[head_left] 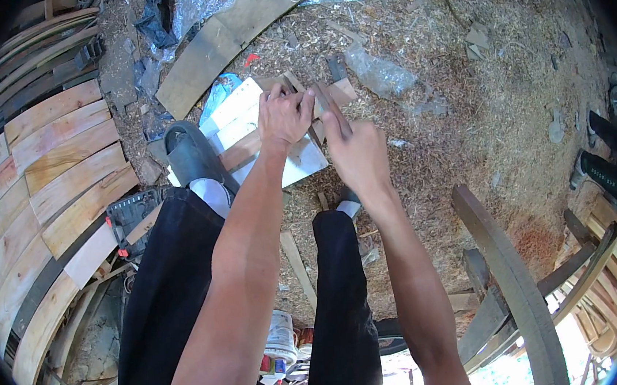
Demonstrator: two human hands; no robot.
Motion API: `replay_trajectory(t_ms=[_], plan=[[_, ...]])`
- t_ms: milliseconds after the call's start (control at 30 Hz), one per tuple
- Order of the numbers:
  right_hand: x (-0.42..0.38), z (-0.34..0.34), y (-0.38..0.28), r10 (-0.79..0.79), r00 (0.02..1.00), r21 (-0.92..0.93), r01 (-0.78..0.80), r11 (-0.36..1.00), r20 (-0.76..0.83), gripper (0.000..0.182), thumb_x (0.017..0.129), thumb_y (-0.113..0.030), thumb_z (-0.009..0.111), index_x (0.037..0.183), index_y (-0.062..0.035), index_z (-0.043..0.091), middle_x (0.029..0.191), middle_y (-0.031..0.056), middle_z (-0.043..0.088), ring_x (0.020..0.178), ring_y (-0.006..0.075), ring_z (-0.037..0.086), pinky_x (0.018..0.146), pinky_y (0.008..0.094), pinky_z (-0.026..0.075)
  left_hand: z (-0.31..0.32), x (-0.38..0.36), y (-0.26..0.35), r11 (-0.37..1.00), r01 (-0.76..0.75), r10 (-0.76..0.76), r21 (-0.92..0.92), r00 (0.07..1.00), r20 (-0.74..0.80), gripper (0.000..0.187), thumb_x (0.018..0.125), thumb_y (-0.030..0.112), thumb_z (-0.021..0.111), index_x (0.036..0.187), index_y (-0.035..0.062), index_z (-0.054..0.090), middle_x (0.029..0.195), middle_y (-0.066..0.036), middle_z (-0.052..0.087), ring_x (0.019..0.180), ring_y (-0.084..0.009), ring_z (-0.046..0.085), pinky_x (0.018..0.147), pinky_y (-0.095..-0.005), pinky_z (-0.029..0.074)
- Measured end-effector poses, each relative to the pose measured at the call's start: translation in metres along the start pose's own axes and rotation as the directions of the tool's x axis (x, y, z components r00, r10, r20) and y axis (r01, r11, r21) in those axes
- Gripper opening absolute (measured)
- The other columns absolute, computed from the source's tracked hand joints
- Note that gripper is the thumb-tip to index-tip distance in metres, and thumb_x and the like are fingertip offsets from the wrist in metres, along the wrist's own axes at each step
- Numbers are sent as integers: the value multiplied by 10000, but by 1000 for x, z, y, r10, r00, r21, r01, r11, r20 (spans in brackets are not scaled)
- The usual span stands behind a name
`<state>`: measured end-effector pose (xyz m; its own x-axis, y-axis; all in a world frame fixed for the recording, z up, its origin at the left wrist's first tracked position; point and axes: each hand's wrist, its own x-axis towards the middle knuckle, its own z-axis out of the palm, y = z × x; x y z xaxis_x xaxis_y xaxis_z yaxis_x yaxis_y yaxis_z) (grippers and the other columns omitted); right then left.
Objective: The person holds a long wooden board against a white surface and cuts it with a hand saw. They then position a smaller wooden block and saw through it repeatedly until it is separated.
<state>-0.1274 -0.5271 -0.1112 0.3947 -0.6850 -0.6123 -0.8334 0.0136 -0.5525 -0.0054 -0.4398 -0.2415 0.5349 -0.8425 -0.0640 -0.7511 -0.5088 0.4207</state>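
Note:
Near the top middle, my left hand [285, 115] is closed over a wooden piece [244, 148] that lies across a white board [305, 165]. What exactly its fingers pinch is partly hidden. Close beside it on the right, my right hand [356, 151] is wrapped round a narrow wooden tool [330, 106], with the index finger stretched along it. The tool's upper end is beside my left thumb. A pale wood end [344, 90] sticks out to the right beyond both hands. My slippered foot [194, 155] rests at the left edge of the white board.
Curved planks [72, 169] are stacked at the left, near an open tool case [135, 219]. A wide board [226, 42] and plastic sheeting [379, 73] lie on the shaving-covered ground. A curved beam [514, 277] stands at the lower right. Another person's leg [604, 177] shows at the far right.

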Motion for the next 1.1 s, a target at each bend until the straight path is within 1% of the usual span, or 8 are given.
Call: replay_trajectory(t_ms=[67,200,300,367,433,633,1000,1100], plan=[[-41,-18,15,-29,999,-3,29,1000,41,451,935,-403,564,831,7,720,634,270,603,656,430,662,606,482,521,-8,3,7,1000,17,-17,-11,999,40,374,946,330,527,764,80,738,691,-113,653,862,-275,568,794,-413,391],[-130,-60,40,78,997,60,-79,995,9,470,958,-307,615,642,42,612,476,11,395,479,52,370,436,315,307,-5,3,5,998,53,-52,-25,998,45,405,959,361,519,787,75,749,685,-119,654,851,-279,567,804,-411,403],[-129,-66,42,67,997,-26,-66,997,36,490,956,-320,617,617,33,601,466,13,403,459,58,374,433,326,304,-3,0,1,999,46,-45,-25,998,41,405,956,371,519,803,82,757,709,-122,668,855,-287,572,814,-412,405],[-103,-56,39,36,998,-11,-35,999,52,360,937,-327,611,867,6,729,549,220,552,477,319,626,484,368,453,-5,2,5,998,48,-47,-33,999,27,408,959,371,514,807,83,759,720,-128,674,868,-289,576,814,-418,404],[-66,-29,30,-24,999,118,29,993,-48,526,942,-381,614,620,34,611,453,79,455,422,141,448,452,362,362,-7,2,8,998,48,-46,-50,998,38,402,959,366,513,813,83,758,726,-131,676,874,-289,575,816,-419,401],[4,17,15,-84,987,-20,82,996,-136,528,936,-403,593,683,59,628,533,213,553,459,341,519,519,420,442,-3,1,4,999,30,-30,-39,1000,1,432,946,387,514,733,89,741,705,-119,680,902,-250,584,838,-417,385],[-118,-50,52,-36,999,22,36,999,-19,469,945,-329,627,656,41,629,464,64,428,463,74,422,452,312,352,-7,2,7,998,51,-49,-30,997,62,434,957,375,512,781,53,744,725,-141,657,872,-286,574,791,-429,394],[-44,-5,37,-89,992,48,94,994,-88,507,940,-387,597,691,50,653,492,153,523,455,267,554,483,394,418,-9,4,8,999,20,-18,-43,999,41,392,944,341,523,777,60,740,724,-130,660,869,-285,572,773,-424,391]])
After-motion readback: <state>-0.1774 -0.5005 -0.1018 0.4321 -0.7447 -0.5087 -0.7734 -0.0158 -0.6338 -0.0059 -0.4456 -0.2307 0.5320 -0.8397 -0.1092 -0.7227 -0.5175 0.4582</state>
